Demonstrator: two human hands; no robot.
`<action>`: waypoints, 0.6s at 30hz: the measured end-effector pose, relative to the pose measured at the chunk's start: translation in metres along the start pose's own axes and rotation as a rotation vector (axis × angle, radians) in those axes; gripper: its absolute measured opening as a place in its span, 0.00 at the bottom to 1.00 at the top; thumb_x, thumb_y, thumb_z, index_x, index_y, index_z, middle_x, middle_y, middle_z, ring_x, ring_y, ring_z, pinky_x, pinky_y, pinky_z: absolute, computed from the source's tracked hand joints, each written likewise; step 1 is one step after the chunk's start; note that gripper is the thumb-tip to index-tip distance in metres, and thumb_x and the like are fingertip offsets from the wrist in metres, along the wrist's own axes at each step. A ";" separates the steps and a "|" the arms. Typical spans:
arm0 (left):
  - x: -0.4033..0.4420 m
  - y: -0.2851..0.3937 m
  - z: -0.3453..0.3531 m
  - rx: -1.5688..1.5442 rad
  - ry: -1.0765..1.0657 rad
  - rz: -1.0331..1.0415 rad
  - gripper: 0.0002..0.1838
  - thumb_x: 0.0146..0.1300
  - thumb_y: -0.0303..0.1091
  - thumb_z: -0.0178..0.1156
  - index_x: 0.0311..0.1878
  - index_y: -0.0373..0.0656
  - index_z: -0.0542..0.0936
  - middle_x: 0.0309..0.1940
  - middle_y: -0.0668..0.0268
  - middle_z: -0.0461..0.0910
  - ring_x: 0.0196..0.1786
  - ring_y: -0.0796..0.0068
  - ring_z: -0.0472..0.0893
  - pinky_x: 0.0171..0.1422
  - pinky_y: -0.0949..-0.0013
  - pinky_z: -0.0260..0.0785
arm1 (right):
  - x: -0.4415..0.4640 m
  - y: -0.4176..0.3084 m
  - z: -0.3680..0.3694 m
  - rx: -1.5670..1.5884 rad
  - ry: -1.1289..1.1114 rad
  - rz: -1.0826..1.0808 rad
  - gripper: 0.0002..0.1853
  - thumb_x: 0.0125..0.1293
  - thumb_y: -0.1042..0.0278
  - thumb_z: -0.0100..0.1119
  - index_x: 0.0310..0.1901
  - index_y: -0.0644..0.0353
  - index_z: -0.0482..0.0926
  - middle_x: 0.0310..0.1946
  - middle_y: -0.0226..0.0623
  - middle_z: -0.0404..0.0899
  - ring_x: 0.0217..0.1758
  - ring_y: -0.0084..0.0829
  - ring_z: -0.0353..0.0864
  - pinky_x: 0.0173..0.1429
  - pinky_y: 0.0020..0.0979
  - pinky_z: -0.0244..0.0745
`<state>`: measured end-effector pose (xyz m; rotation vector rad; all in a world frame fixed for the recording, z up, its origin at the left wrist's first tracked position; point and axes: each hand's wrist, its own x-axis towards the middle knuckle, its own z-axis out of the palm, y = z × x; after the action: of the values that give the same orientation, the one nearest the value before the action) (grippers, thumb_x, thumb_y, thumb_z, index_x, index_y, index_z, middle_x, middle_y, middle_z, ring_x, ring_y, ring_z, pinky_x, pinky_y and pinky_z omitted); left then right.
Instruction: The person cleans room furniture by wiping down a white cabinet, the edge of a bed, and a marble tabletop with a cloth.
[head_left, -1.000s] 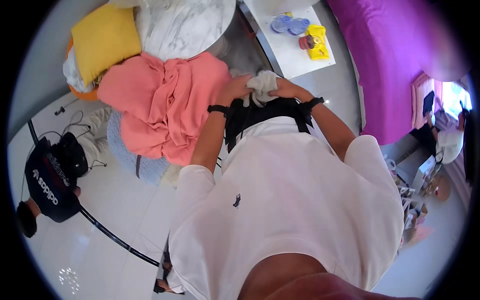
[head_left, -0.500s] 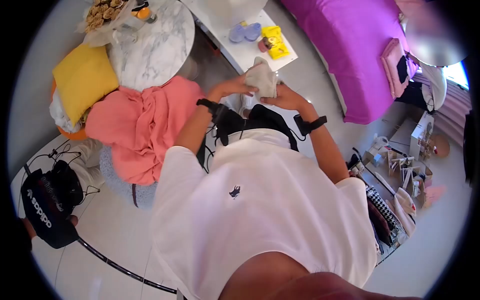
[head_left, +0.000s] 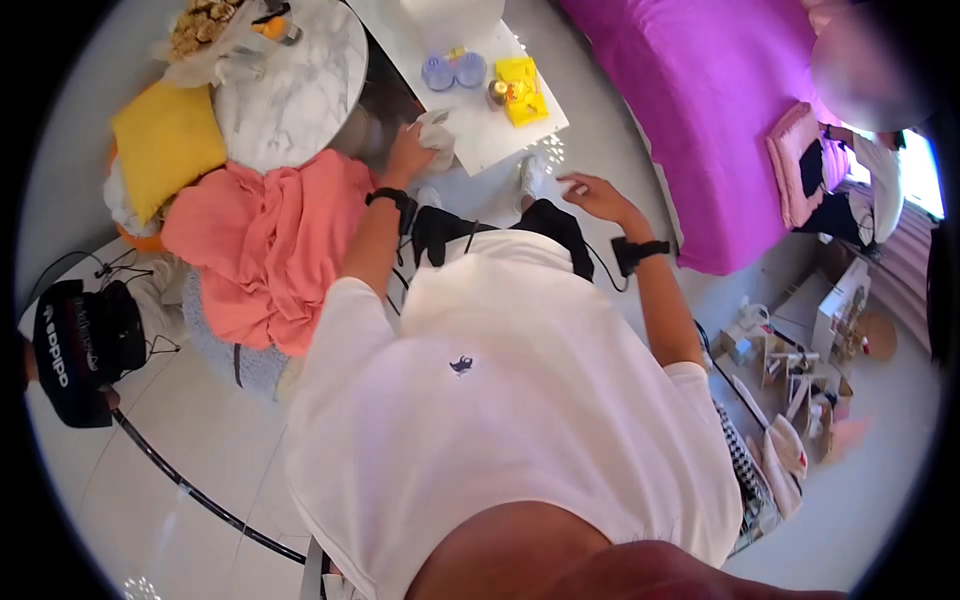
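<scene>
A crumpled off-white cloth [head_left: 437,138] is gripped by my left hand [head_left: 408,158], just off the near left corner of the white table [head_left: 492,145]. My right hand [head_left: 598,197] is off to the right of that table with nothing in it, its fingers stretched out and apart. On the tabletop beyond my hands lie a yellow packet [head_left: 522,92], a small round-topped item [head_left: 498,93] touching it, and a pair of round bluish clear containers [head_left: 453,71].
At left stand a round marble table [head_left: 290,110], a yellow cushion [head_left: 170,145] and a seat heaped with a coral blanket [head_left: 270,250]. A purple-covered bed [head_left: 700,130] lies at right. A person in a black cap [head_left: 75,350] is at far left, another person [head_left: 872,185] at far right.
Both hands held the cloth earlier. My right hand has let go and moved right and slightly down. My left hand has carried the cloth left.
</scene>
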<state>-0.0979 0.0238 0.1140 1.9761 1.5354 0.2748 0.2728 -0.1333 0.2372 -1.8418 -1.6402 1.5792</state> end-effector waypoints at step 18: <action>0.024 0.069 0.128 0.183 -0.068 -0.203 0.33 0.43 0.35 0.75 0.57 0.54 0.75 0.69 0.66 0.66 0.65 0.46 0.68 0.57 0.47 0.72 | 0.046 0.132 -0.088 -0.349 -0.113 0.041 0.12 0.63 0.65 0.58 0.45 0.52 0.86 0.37 0.47 0.84 0.37 0.44 0.83 0.46 0.39 0.78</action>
<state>0.0302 -0.0068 0.0479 1.9237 1.7536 -0.0176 0.4102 -0.1023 0.1514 -1.9894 -2.0521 1.5146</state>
